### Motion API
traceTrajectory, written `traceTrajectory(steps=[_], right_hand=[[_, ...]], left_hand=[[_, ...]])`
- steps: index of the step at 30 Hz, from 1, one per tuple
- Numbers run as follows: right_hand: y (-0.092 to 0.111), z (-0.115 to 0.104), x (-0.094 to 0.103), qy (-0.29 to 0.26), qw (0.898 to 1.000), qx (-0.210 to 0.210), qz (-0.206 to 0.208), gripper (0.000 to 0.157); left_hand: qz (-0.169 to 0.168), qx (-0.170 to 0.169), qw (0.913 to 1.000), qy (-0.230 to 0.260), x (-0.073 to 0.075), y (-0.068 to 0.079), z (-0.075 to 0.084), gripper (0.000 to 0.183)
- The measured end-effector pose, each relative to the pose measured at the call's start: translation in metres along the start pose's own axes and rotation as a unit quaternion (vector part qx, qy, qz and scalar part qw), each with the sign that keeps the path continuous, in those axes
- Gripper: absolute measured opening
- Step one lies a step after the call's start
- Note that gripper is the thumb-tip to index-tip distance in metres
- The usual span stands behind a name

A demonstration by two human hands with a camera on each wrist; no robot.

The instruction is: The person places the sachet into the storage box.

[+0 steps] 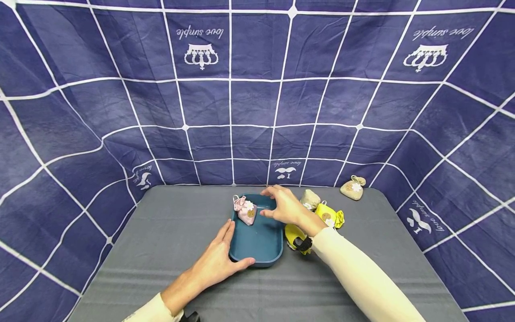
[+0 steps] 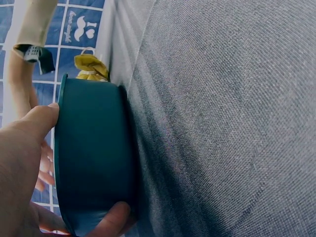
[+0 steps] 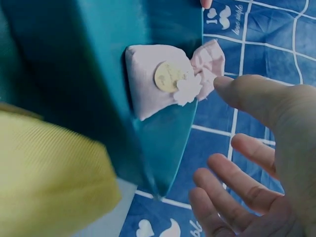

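Observation:
A teal-blue plastic box (image 1: pixel 257 241) with rounded corners sits on the grey cloth. My left hand (image 1: pixel 219 259) grips its near left corner, thumb on the rim and fingers along the outer side; the left wrist view shows the box wall (image 2: pixel 96 143) between thumb and fingers. Inside, a small pink drawstring sachet (image 1: pixel 247 212) with a white flower and round tag leans on the left wall, its gathered neck over the rim. My right hand (image 1: pixel 284 205) hovers over the far right part of the box, fingers apart and holding nothing. The right wrist view shows the pink sachet (image 3: pixel 160 81) near its thumb.
Right of the box lie yellow sachets (image 1: pixel 325 213) (image 1: pixel 295 235) and a beige sachet (image 1: pixel 310 199), partly behind my right forearm. Another beige sachet (image 1: pixel 352 188) lies at the table's far right corner. A blue checked curtain (image 1: pixel 257 103) encloses the back and sides.

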State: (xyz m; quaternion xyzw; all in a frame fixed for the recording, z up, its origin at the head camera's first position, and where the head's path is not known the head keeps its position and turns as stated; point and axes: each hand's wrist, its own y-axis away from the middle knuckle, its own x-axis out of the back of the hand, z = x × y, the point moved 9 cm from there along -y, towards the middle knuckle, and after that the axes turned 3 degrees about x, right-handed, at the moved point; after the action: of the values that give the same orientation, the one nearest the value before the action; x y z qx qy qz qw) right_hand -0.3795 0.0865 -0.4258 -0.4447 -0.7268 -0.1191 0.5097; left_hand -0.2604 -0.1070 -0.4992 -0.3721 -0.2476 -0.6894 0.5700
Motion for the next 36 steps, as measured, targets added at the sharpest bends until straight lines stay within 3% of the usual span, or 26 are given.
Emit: traceTrajectory(steps=[8, 21, 25, 31, 36], right_hand=[[0.026, 0.011, 0.012, -0.016, 1.0, -0.011, 0.001, 0.058], [0.077, 0.03, 0.015, -0.04, 0.999, -0.004, 0.007, 0.056], [0.094, 0.034, 0.016, -0.05, 0.999, 0.015, 0.009, 0.052], [0.119, 0.038, 0.016, -0.023, 0.998, 0.055, 0.013, 0.042], [0.134, 0.043, 0.009, -0.03, 0.998, 0.055, -0.022, 0.046]], left_hand=[[0.001, -0.003, 1.0, -0.004, 0.001, 0.0, 0.0, 0.129], [-0.002, 0.002, 1.0, -0.002, 0.0, 0.001, 0.0, 0.129], [-0.003, 0.004, 1.0, -0.002, 0.0, 0.001, 0.001, 0.129], [-0.003, 0.006, 1.0, -0.002, -0.001, 0.002, 0.001, 0.129], [0.003, 0.005, 1.0, -0.004, 0.0, 0.002, 0.001, 0.129]])
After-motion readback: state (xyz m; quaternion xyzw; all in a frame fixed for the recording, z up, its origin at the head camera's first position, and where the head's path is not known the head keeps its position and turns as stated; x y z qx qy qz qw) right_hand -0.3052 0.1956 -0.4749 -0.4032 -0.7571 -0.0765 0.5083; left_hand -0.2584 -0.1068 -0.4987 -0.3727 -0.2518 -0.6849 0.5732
